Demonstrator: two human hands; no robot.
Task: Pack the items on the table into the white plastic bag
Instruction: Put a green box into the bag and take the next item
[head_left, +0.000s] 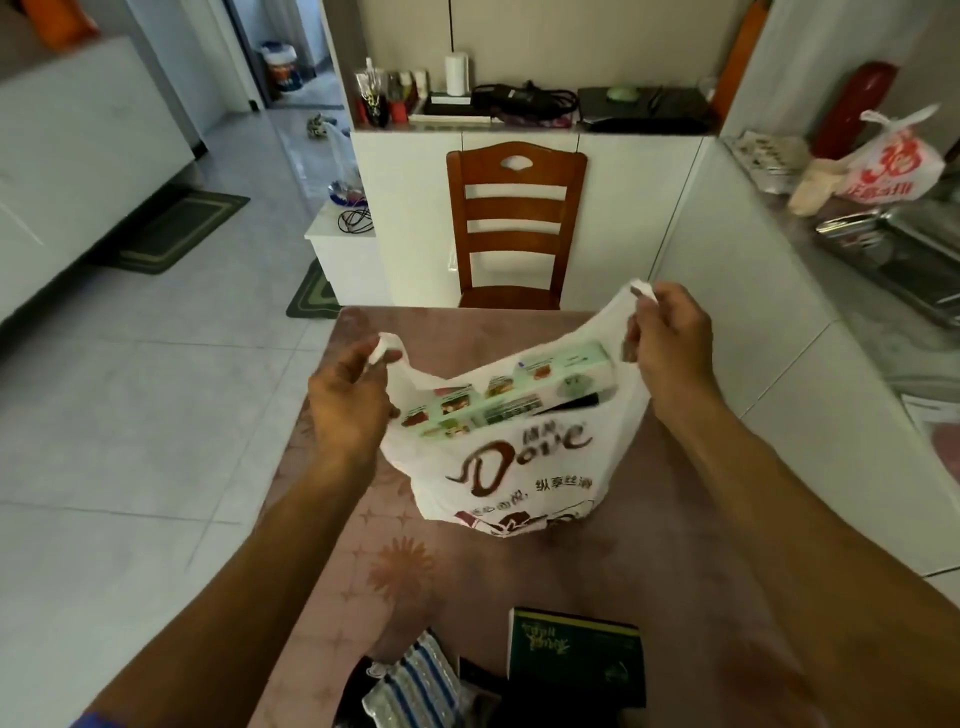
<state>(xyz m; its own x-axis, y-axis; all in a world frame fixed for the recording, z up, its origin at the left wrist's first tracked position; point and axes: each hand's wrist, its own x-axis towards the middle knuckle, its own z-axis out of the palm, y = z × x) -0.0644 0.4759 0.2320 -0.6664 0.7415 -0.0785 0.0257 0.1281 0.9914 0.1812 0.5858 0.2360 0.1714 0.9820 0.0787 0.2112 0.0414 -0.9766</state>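
A white plastic bag (519, 467) with brown "Dove" lettering stands on the pink table (649, 545), its mouth held wide. My left hand (345, 402) pinches the bag's left handle and my right hand (667, 343) pinches the right handle, higher and farther away. A pale green box (514, 397) with small pictures lies inside the bag, showing through the opening. At the table's near edge lie a dark green box (574, 657), a blue-striped silver packet (415, 686) and some dark items beside it.
A wooden chair (514, 223) stands at the table's far end against a white cabinet (415, 208). To the right runs a counter with metal trays (898, 249) and a red-printed plastic bag (893, 166). Tiled floor with green mats lies to the left.
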